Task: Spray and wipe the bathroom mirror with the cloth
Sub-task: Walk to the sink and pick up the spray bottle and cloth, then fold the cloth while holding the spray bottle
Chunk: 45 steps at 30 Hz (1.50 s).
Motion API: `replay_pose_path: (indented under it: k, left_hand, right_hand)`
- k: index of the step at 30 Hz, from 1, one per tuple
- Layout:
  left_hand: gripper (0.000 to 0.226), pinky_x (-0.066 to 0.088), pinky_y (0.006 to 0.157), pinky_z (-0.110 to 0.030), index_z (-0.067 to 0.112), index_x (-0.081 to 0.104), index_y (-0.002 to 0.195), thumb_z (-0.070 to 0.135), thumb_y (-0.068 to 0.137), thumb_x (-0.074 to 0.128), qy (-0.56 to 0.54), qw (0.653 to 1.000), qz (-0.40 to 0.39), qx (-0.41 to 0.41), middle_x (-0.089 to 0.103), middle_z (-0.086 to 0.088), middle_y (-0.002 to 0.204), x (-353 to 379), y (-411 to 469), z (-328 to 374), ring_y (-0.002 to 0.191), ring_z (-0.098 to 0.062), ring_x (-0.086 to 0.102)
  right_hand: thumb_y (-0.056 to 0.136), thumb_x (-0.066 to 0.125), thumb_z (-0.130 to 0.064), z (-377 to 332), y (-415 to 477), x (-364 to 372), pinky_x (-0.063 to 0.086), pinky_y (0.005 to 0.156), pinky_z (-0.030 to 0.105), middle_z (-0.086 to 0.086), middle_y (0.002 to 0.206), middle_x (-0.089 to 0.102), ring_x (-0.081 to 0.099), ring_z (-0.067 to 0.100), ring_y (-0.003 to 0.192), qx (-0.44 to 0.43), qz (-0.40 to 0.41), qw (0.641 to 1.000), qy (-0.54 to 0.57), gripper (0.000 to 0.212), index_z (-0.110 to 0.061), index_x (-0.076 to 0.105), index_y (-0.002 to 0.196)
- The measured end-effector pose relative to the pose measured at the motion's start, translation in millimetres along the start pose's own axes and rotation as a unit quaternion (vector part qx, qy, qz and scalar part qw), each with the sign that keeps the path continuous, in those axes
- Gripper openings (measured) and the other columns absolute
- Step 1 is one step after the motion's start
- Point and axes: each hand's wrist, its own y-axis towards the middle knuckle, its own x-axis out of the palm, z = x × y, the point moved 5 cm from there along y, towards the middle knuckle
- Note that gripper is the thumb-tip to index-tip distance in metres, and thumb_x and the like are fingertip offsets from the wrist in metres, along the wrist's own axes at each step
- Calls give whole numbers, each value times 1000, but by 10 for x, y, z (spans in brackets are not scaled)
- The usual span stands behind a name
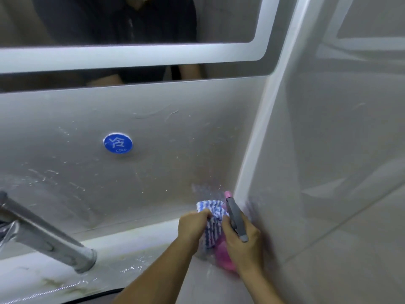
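The mirror (225, 20) hangs at the top of the view, with a frosted white band around its edge; it reflects a person in dark clothes. Low in the corner by the wall, my left hand (192, 226) grips a blue-and-white striped cloth (211, 224). Right beside it, my right hand (243, 240) is wrapped around a pink spray bottle (223, 255) with a grey trigger head (235, 218) and a pink nozzle tip pointing up. Cloth and bottle touch each other. Both hands are well below the mirror.
A metal faucet (43, 233) slants in from the left over the white basin ledge (135, 238). A round blue "COLD" sticker (118, 143) is on the streaked wall panel under the mirror. A white corner strip (263, 128) and a tiled side wall stand at the right.
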Motion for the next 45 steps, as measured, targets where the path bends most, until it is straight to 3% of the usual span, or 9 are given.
replay_pose_path:
  k: [6, 10, 15, 21, 26, 34, 38, 42, 45]
  left_hand:
    - [14, 55, 66, -31, 22, 64, 93, 27, 88, 52, -5, 986, -88, 143, 73, -4, 90, -414, -542, 527, 81, -19, 70]
    - [14, 54, 79, -43, 13, 68, 85, 23, 78, 61, -147, 981, -83, 92, 74, -12, 82, -930, -1010, 815, 74, -30, 69]
    - [42, 55, 82, -48, 10, 69, 98, 29, 62, 57, -226, 957, -139, 121, 75, -15, 93, -1764, -1754, 1131, 87, -35, 70]
    - [33, 54, 79, -42, 0, 63, 106, 16, 79, 50, -281, 928, -163, 181, 69, -20, 102, -2807, -2564, 1189, 88, -34, 67]
    - [22, 54, 70, -36, 2, 60, 100, 15, 86, 49, -283, 913, -175, 235, 70, -15, 95, -3489, -3057, 1161, 83, -28, 69]
    - [35, 49, 84, -38, 0, 60, 97, 25, 93, 36, -415, 857, -164, 257, 67, -17, 84, -4418, -3623, 774, 86, -32, 64]
    - [50, 56, 48, -28, 3, 71, 67, 14, 94, 31, -476, 834, -167, 223, 70, -13, 59, -4579, -3785, 415, 53, -26, 69]
    - [44, 51, 89, -46, 1, 70, 105, 35, 94, 45, -493, 821, -188, 217, 73, -19, 102, -4607, -4051, 89, 94, -34, 69]
    - [52, 43, 101, -49, 1, 68, 113, 44, 88, 53, -493, 825, -209, 179, 67, -21, 115, -4622, -4180, -179, 108, -38, 61]
  right_hand:
    - [72, 61, -3, -620, -212, -270, 45, 47, 20, 7, 57, 59, 58, 19, 50, -2, 40, 993, 115, 13, -16, 66, 74]
    - [70, 54, -9, -1290, -360, -353, 44, 44, 31, 6, 44, 59, 56, 22, 45, 31, -16, 986, 165, 15, -14, 60, 58]
    - [78, 44, 1, -2173, -934, -270, 50, 46, 28, -5, 59, 72, 72, 17, 62, 37, -141, 965, 220, 34, -23, 68, 79]
    - [77, 48, -2, -3032, -1859, -31, 52, 50, 27, 9, 80, 69, 64, 24, 75, -13, -175, 959, 222, 33, -29, 67, 73]
    - [79, 48, 1, -3480, -2466, 160, 55, 57, 25, 8, 75, 70, 65, 21, 70, -38, -188, 942, 277, 37, -24, 73, 70]
    - [71, 48, -3, -4043, -3233, 328, 56, 68, 41, 10, 73, 62, 58, 24, 75, -69, -204, 935, 282, 26, -14, 71, 68]
    - [61, 50, -12, -4201, -3684, 372, 54, 78, 50, 18, 75, 62, 57, 27, 78, -74, -241, 931, 264, 17, -10, 66, 65]
    - [57, 52, -15, -4204, -4074, 405, 47, 85, 64, 38, 97, 58, 56, 35, 82, -76, -272, 923, 262, 27, 2, 61, 76]
    - [65, 53, -6, -4164, -4304, 463, 52, 60, 36, 12, 55, 61, 55, 29, 64, -54, -307, 912, 267, 22, -17, 68, 56]
